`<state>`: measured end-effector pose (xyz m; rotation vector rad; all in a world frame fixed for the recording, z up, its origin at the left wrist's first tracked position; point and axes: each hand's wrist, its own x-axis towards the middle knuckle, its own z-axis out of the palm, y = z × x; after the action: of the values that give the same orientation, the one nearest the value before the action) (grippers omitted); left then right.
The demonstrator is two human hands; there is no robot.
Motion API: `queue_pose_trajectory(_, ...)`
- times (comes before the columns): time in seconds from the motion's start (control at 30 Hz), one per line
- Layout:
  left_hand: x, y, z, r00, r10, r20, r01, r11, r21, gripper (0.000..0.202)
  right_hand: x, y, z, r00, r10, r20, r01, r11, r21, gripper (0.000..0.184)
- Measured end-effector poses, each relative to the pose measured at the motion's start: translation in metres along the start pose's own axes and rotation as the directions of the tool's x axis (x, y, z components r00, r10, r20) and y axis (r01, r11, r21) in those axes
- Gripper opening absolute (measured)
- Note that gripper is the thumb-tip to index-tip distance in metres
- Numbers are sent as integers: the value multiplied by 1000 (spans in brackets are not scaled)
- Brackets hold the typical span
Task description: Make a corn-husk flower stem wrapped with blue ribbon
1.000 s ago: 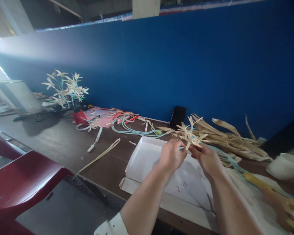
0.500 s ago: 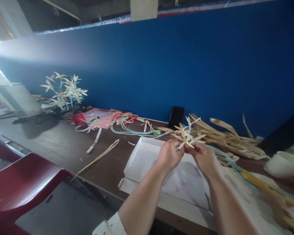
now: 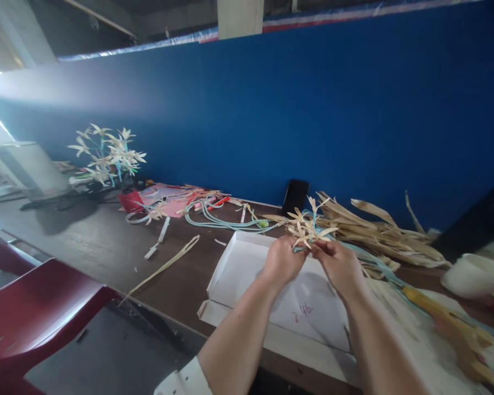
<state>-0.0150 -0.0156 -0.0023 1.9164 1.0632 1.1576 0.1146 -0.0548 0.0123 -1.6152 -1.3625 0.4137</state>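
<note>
the dried-husk flower spray (image 3: 309,231) stands just above and beyond both hands' fingertips, long axis seemingly upward, its pale-blue stem (image 3: 299,249) gripped in the curled left hand (image 3: 285,259) while the equally near right hand (image 3: 336,262) pinches its base.

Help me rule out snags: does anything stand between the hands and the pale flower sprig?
Nothing visible does: the left hand and right hand both hold the flower sprig. The white box lies beneath, the dried leaves beyond and to the right.
</note>
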Motion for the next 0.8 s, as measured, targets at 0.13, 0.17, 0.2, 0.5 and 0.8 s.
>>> queue_pose_trajectory(0.13,0,1,-2,999,-45,-25,44,998,-44,16,0,0,0,999,6,34,-8,998,65,32)
queue_pose_trajectory(0.17,0,2,-3,996,-83,-26,81,994,-78,15,0,0,0,999,20,48,-25,994,108,32)
queue_pose_trajectory(0.2,1,2,-4,991,-131,-20,127,984,-125,15,0,1,0,998,39,59,-48,985,167,33)
queue_pose_trajectory(0.5,5,5,-12,951,-287,110,307,861,-405,24,-2,0,-1,972,141,187,-215,856,470,33)
queue_pose_trajectory(0.8,0,9,-10,990,-134,33,138,960,-245,16,2,4,3,983,157,99,-183,916,357,34)
